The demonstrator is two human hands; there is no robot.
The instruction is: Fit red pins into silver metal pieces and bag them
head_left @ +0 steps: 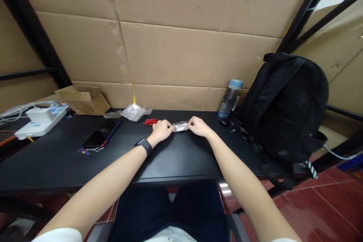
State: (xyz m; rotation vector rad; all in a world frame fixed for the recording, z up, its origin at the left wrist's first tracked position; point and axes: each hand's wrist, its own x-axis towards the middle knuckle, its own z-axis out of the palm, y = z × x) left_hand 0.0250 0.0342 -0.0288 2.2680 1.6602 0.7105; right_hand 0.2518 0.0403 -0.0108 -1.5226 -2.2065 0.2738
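Between my two hands lies a small clear plastic bag (180, 126) with shiny bits in it, on or just over the black tabletop. My left hand (162, 130), with a dark watch on its wrist, pinches the bag's left end. At the right end, the fingers of my right hand (197, 126) are closed on the same bag. A small heap of red pieces (150, 121) sits just behind and left of my left hand, partly covered by it. What the bag contains is too small to name.
A crumpled clear plastic bag (135, 112) and an open cardboard box (82, 99) stand at the back left. Nearer are a phone (102, 133) and a white power strip (42, 121). To the right are a water bottle (230, 98), keys (241, 130) and a black backpack (286, 109).
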